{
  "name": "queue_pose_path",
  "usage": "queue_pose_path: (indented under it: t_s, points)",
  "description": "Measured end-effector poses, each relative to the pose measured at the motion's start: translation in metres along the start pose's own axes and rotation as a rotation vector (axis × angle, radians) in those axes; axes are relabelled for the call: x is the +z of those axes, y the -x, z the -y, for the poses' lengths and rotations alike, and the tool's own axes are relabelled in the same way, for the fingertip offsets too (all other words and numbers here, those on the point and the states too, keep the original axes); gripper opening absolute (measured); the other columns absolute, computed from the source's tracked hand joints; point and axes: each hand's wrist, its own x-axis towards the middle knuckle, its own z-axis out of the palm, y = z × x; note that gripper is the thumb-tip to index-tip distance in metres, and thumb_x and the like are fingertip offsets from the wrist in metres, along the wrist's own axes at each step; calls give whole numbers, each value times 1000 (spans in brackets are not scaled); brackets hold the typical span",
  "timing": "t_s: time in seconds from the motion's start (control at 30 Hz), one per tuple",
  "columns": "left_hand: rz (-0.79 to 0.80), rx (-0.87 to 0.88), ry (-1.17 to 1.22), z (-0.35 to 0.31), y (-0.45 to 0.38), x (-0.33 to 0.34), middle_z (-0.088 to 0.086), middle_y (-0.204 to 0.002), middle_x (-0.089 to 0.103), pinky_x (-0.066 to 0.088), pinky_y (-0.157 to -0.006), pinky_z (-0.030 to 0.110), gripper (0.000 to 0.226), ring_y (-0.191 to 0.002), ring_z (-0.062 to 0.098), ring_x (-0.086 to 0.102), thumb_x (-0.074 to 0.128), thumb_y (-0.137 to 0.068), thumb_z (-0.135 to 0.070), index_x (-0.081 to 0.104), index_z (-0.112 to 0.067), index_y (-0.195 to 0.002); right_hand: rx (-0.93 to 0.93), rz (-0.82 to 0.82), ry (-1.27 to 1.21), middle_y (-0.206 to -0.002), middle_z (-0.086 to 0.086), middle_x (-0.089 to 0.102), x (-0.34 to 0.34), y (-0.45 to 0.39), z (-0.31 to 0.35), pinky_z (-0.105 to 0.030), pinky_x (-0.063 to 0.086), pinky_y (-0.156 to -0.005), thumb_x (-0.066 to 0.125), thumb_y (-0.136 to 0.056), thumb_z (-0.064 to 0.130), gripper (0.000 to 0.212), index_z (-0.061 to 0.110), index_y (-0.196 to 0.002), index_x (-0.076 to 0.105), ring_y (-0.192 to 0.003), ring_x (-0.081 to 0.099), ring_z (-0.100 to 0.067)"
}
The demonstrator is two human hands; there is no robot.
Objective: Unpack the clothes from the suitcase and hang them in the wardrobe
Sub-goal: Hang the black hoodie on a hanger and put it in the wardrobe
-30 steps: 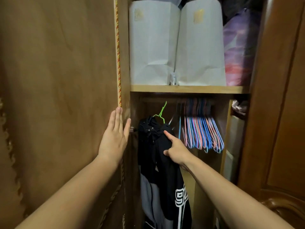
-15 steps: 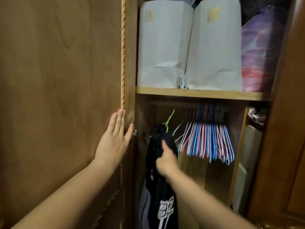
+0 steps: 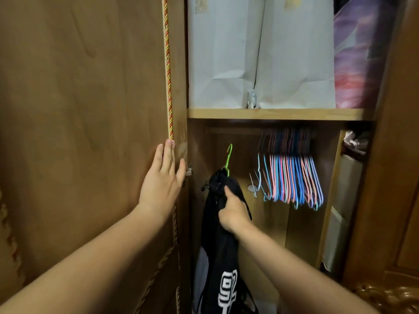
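Note:
A black garment with white print (image 3: 223,264) hangs on a green wire hanger (image 3: 228,158) at the left of the wardrobe's lower compartment. My right hand (image 3: 233,211) grips the garment near its shoulder, just below the hanger's hook. The hook's top sits below the rail and I cannot tell whether it is on the rail. My left hand (image 3: 162,180) lies flat with straight fingers against the edge of the open wooden wardrobe door (image 3: 86,123). No suitcase is in view.
Several empty pink and blue wire hangers (image 3: 292,177) hang bunched on the rail at the right. Above, a shelf (image 3: 278,114) carries two white paper bags (image 3: 260,53) and a purple bundle (image 3: 356,55). The right door (image 3: 394,177) frames the opening.
My right hand has gone from pointing at the garment to gripping its shoulder. The camera has moved closer and the view shifted right. My left hand stays on the door edge.

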Motion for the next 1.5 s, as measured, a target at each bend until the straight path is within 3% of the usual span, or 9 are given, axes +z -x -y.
queue_pose_path:
  t_s: [0.27,0.4,0.57,0.73,0.93,1.03,1.1,1.37,1.5]
  points:
    - [43,-70,-14,8,-4,-7,48,-145,-31,-10,-119,63,92,-138,63,-27,24,-102,-61,-29,-4,-151,-37,-56,-13,-149,-20,44,-59,-98,30,-34,45,-101,51,-91,1,81,30,-159,19,-130,49,-39]
    - [48,-30,-1,10,-3,-8,48,-148,-26,-8,-119,65,87,-140,62,-25,25,-105,-55,-28,-4,-152,-18,-43,-34,-148,-19,45,-58,-123,19,-29,45,-93,50,-92,-1,80,29,-159,18,-128,51,-39]
    - [43,-27,-7,11,-3,-6,47,-149,-25,-11,-118,66,85,-139,62,-25,29,-106,-49,-25,-3,-153,-13,-43,-2,-151,-20,41,-60,-155,21,-30,44,-100,51,-92,-1,80,27,-159,17,-132,48,-39]
    - [44,-18,-21,11,-3,-4,46,-150,-24,-11,-118,66,85,-140,62,-24,31,-106,-50,-23,-4,-154,-6,111,85,-157,-17,34,-43,-165,-4,-30,36,-109,48,-95,1,76,26,-159,18,-139,40,-38]
    - [53,-35,-22,8,-5,0,46,-149,-25,-14,-116,67,88,-138,63,-27,35,-105,-51,-22,-5,-155,-65,22,-144,-148,-8,48,-34,-176,-38,-39,44,-109,57,-86,-2,88,32,-158,20,-131,50,-32]
    - [58,-45,6,6,-6,-2,45,-150,-25,-14,-117,66,85,-138,62,-27,35,-106,-46,-23,-6,-154,-5,-111,-192,-138,-15,56,-18,-152,-46,-35,43,-102,49,-93,1,59,17,-149,39,-125,53,-37]
    - [65,-52,41,5,-6,-2,46,-150,-26,-12,-118,66,85,-138,62,-27,34,-106,-46,-22,-7,-155,-3,-74,-125,-136,-18,57,-4,-150,-42,-33,42,-99,45,-95,2,47,13,-141,47,-125,52,-39]
    - [69,-54,69,3,-10,4,47,-147,-29,-10,-117,66,90,-137,62,-29,30,-103,-60,-20,-6,-155,-87,184,84,-157,-20,31,53,-165,50,-33,34,-111,49,-99,15,70,6,-158,11,-141,38,-35]
    - [108,-17,51,5,-6,-9,46,-148,-27,-7,-119,65,82,-140,60,-25,25,-105,-54,-16,-8,-157,-239,352,215,-156,-15,36,48,-140,40,-32,36,-112,61,-96,22,87,16,-160,3,-139,41,-32]
